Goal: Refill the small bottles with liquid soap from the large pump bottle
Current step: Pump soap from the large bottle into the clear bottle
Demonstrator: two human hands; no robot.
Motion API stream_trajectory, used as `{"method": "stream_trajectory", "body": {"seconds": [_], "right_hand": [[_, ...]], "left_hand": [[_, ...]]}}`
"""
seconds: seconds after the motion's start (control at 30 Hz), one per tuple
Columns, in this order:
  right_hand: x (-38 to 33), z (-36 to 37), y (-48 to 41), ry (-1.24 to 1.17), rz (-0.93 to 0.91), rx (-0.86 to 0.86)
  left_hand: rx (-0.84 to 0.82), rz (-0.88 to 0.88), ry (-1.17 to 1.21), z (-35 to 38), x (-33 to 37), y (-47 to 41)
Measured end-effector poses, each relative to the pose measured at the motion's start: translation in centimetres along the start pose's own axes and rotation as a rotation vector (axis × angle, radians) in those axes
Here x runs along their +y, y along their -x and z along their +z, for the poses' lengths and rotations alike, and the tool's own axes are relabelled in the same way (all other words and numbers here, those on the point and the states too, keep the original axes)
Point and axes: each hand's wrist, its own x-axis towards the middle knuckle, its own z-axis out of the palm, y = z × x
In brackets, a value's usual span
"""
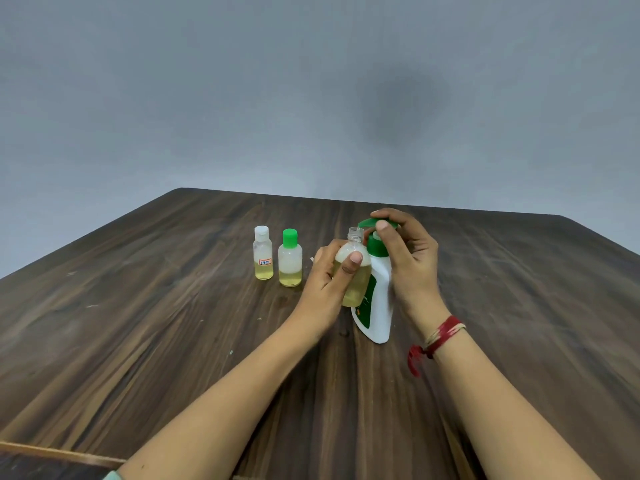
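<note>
A: Where was the uncapped small bottle (353, 271), and why there?

B: Your left hand (325, 282) was wrapped round it, thumb across the front. You held it against the pump bottle (379, 306) on the table (173, 306), its mouth just under the green spout, I'd judge to catch the soap.

A: And the right hand (407, 261)?

B: You had it curled over the pump head (372, 224), thumb on top, placed to press down.

A: Which way did the small bottle point?

B: Its long axis stood near upright, mouth up. The two capped bottles (277, 258) stood apart to your left.

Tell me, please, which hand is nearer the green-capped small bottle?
Left. The left hand sits just beside the green-capped bottle; the right hand rests on the pump head, farther off.
</note>
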Motion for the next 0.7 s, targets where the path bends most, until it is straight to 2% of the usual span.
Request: {"method": "stream_trajectory", "body": {"seconds": [0.7], "right_hand": [[-0.04, 0.21, 0.13, -0.045, 0.032, 0.017]], "left_hand": [[-0.008, 0.000, -0.019, 0.00, -0.23, -0.06]]}}
